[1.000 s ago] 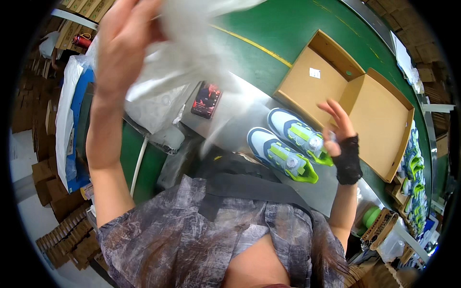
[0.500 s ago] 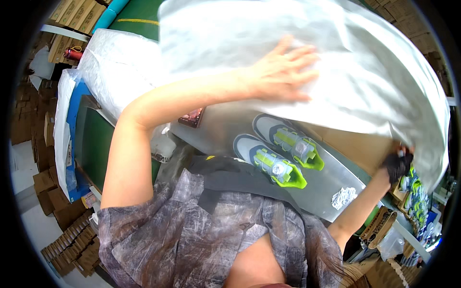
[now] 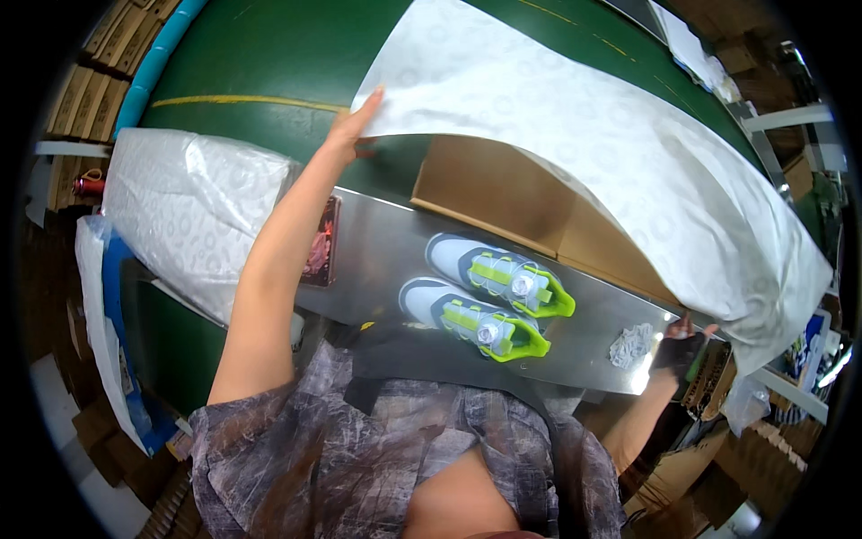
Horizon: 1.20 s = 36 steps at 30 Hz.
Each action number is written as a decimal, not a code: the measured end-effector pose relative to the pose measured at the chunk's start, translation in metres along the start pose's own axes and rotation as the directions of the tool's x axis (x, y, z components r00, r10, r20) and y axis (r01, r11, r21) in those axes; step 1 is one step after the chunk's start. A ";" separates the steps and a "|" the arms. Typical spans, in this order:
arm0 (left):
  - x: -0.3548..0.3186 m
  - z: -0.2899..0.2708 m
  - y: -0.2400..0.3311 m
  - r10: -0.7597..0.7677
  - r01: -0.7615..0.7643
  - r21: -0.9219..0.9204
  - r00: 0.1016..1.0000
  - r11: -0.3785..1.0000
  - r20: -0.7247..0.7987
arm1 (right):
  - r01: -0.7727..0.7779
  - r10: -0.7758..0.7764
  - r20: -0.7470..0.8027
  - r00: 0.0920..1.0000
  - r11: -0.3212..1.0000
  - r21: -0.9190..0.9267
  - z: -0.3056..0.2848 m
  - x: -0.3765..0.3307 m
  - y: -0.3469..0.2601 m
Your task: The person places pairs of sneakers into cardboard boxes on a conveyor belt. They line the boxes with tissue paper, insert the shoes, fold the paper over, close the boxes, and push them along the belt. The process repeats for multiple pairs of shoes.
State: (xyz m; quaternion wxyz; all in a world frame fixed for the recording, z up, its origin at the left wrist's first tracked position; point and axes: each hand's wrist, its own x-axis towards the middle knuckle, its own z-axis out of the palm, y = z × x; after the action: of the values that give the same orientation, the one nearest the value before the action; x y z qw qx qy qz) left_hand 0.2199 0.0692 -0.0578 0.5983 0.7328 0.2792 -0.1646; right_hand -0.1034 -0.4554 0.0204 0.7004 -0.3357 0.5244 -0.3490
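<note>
My left hand (image 3: 348, 133) holds the left edge of a large sheet of white patterned wrapping paper (image 3: 539, 94), thumb on top. The paper arches over an open brown cardboard box (image 3: 489, 184), hiding most of it. My right hand (image 3: 680, 349), in a dark fingerless glove, is at the box's near right corner, just below the paper's edge. Its thumb and a finger show apart. Between my arms, a pair of grey-white and lime-green sneakers, the far shoe (image 3: 494, 269) and the near shoe (image 3: 471, 319), lies side by side on a metal tabletop (image 3: 373, 238).
A stack of white patterned paper (image 3: 197, 193) lies at left, beside a dark red printed box (image 3: 321, 242). A small crumpled white heap (image 3: 631, 346) sits near my right hand. Beyond runs a green surface (image 3: 260, 63) with a yellow line. Cartons (image 3: 90, 108) are stacked at far left.
My left hand has moved left from the middle of the paper to its left edge. The paper has lowered and spread over the box. My right hand has moved nearer and left.
</note>
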 end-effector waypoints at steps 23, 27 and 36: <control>-0.087 -0.029 0.014 0.468 -0.420 -0.211 0.827 0.883 0.313 | 0.862 -0.263 0.875 0.406 0.427 -0.272 0.209 -0.149 0.127; -0.132 0.010 0.043 0.578 -0.542 -0.234 0.646 0.807 0.499 | 0.628 0.084 0.869 0.488 0.658 -0.417 0.231 -0.143 0.213; -0.065 0.098 0.018 0.421 -0.658 0.012 0.496 0.753 0.759 | 0.986 -0.005 0.995 0.095 0.137 -0.094 0.185 -0.155 0.147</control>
State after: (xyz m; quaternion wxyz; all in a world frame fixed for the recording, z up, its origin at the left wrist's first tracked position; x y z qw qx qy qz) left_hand 0.1886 -0.0416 -0.0286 0.5589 0.7393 -0.2525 -0.2782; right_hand 0.0636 -0.2282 0.0164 0.3395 -0.9362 -0.0407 -0.0814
